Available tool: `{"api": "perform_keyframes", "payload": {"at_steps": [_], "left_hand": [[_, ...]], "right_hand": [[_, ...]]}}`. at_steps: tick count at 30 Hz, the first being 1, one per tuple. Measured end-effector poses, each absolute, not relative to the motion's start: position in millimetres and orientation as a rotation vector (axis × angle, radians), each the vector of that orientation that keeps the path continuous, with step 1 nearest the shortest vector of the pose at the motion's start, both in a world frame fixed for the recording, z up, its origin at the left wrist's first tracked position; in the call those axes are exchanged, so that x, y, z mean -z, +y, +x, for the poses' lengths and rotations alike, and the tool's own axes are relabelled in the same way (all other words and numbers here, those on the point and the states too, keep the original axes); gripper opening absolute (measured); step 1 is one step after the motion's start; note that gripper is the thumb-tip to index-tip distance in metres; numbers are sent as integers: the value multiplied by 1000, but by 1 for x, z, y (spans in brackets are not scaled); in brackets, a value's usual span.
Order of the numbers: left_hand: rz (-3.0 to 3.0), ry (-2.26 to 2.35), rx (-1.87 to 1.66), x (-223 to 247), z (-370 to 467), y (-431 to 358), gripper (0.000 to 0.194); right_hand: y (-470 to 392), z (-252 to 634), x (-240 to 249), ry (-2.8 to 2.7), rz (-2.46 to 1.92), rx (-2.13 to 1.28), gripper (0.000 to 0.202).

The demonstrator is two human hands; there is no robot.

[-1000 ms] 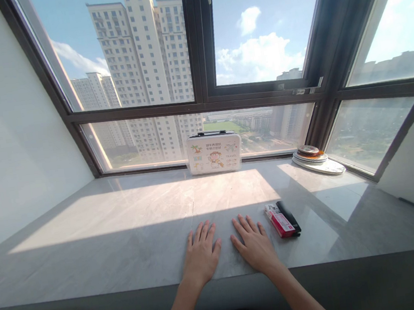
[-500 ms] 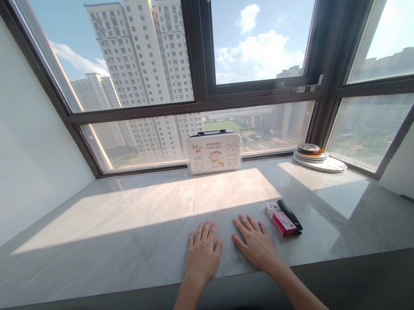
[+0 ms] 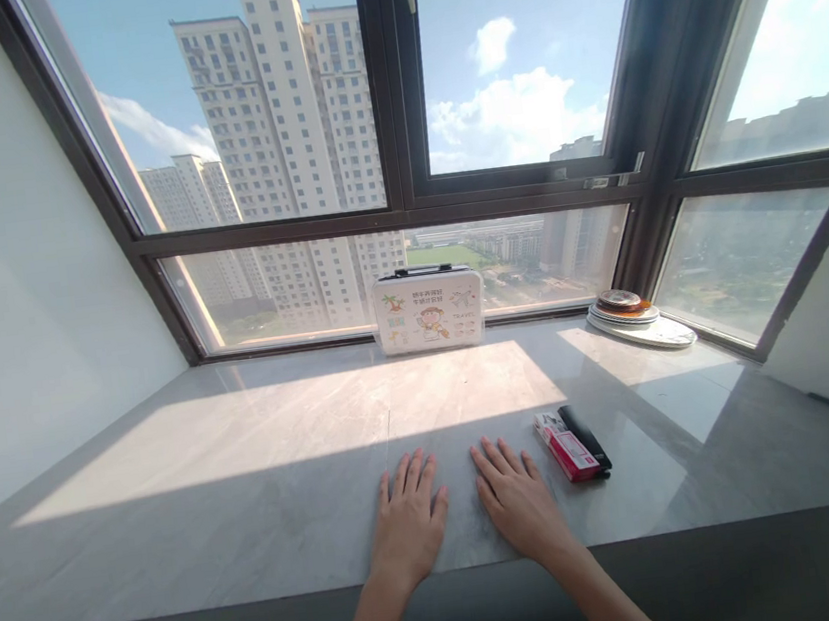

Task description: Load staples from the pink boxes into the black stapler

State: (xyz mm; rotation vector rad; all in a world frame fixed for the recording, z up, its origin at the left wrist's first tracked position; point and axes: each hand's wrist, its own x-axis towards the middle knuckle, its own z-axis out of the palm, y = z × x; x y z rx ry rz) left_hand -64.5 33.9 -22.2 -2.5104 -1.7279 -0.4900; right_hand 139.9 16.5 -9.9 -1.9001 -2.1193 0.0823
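From my end of the head camera, I have both bare hands palm down on the grey marbled stone sill (image 3: 221,526), near its front edge and apart from each other. My left hand (image 3: 407,525) lies flat with the fingers a little spread and the thumb out to the side. My right hand (image 3: 526,510) is flat too — fingers loosely fanned, thumb close by the index finger — and neither is holding anything.

Just to the right of my right hand, not touching it, lies a small red-and-white printed box (image 3: 568,455). A slim, glossy black object (image 3: 585,439) sits right alongside it; I can't tell what that is.

Farther back, a white case with cartoon prints and a black handle (image 3: 430,314) stands upright by the dark-framed window (image 3: 269,234). In the far right corner I see a stack of round dishes (image 3: 622,309) — an orange-brown one among them — resting on a wider, pale flat plate (image 3: 674,332). Sunlight crosses the sill behind my fingertips.
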Motion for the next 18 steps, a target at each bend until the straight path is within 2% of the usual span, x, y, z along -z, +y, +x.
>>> {"api": "perform_keyframes", "payload": {"at_steps": [10,18], "left_hand": [[-2506,-1717,488,23,-64,35,53],[-2521,-1727,478,21,-64,35,52]], "right_hand": [[17,141,12,-2092,-1870,-110,55],[5,176,-14,-1728,-1492,-390,52]]}}
